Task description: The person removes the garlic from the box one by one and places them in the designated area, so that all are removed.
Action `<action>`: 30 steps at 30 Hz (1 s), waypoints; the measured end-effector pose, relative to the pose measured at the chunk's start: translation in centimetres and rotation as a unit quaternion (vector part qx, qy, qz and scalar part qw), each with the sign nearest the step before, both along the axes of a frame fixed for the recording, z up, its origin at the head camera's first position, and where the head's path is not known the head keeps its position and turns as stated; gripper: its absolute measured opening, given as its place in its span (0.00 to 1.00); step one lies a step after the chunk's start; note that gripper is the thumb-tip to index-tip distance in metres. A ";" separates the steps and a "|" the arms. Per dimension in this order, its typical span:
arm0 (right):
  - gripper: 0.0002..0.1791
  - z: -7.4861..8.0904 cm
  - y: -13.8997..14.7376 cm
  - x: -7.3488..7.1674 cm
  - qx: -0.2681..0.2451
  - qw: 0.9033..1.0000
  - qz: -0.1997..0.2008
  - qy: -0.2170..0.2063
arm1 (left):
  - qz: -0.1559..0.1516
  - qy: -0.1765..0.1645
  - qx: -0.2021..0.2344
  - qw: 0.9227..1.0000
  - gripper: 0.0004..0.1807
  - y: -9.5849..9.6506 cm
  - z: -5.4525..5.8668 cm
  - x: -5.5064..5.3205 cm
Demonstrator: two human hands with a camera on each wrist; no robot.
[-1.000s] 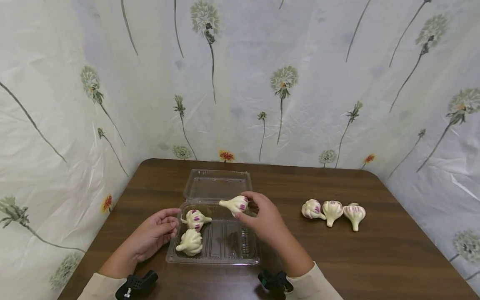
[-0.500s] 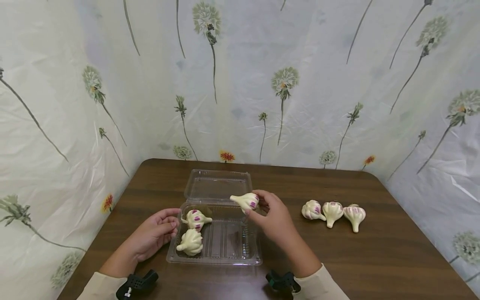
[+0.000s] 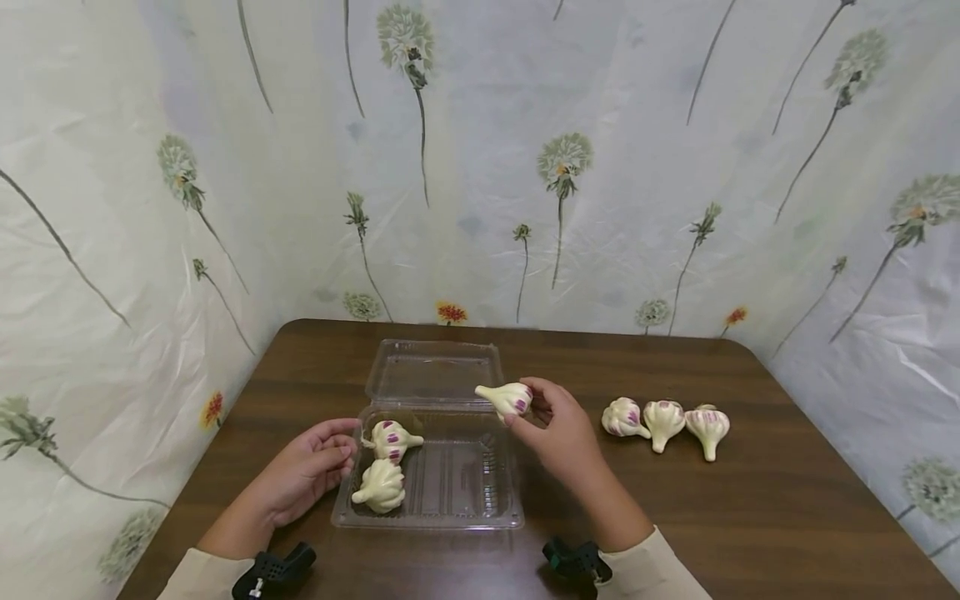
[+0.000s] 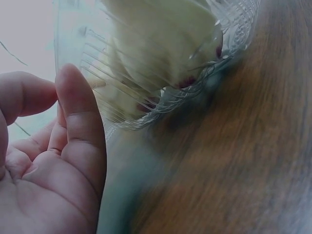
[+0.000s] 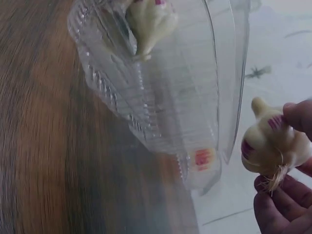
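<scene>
A garlic bulb (image 3: 506, 399) with purple patches is held by my right hand (image 3: 558, 433), above the right rear of a clear plastic clamshell container (image 3: 450, 527). In the right wrist view, the fingers and thumb grip this bulb by its root end (image 5: 275, 179). The container's lid (image 3: 435, 372) is folded back. Inside, at the left, lie two bulbs: a purple-marked one (image 3: 392, 440) behind and a plain cream one (image 3: 381, 487) in front. My left hand (image 3: 311, 471) pinches the container's left rim between thumb and fingers; the left wrist view shows the thumb (image 4: 80, 109) there.
Three more garlic bulbs (image 3: 664, 423) lie in a row on the dark wooden table (image 3: 757, 508), right of the container. A flower-printed sheet (image 3: 480, 167) hangs behind and at both sides. Each wrist wears a black camera mount (image 3: 273, 571).
My right hand has moved rightward and slightly back with the garlic bulb, from over the container's middle toward its right rear. The left hand, the container and the other bulbs stay put.
</scene>
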State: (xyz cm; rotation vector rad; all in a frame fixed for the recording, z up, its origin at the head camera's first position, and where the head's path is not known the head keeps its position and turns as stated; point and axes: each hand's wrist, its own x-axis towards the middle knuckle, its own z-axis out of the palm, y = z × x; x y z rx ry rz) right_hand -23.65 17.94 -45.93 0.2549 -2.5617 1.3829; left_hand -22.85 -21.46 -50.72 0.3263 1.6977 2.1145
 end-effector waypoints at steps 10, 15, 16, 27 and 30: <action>0.35 -0.2 1.3 0.0 -0.003 1.000 -0.013 -0.017 | -0.002 0.003 0.002 1.000 0.29 0.0 -0.2 -0.1; 0.35 -0.1 1.8 0.1 -0.007 1.000 -0.026 -0.013 | -0.003 -0.002 0.006 1.000 0.29 -0.1 -0.1 0.0; 0.34 -0.1 1.9 0.0 -0.007 1.000 -0.029 -0.011 | -0.002 -0.003 0.007 1.000 0.29 -0.2 -0.1 0.0; 0.37 -0.2 4.1 0.0 -0.011 0.999 -0.041 -0.021 | 0.005 0.000 -0.001 1.000 0.30 0.0 0.0 -0.1; 0.38 -0.4 4.7 0.1 -0.004 0.999 -0.047 -0.025 | 0.007 -0.004 0.000 1.000 0.30 0.0 0.0 0.0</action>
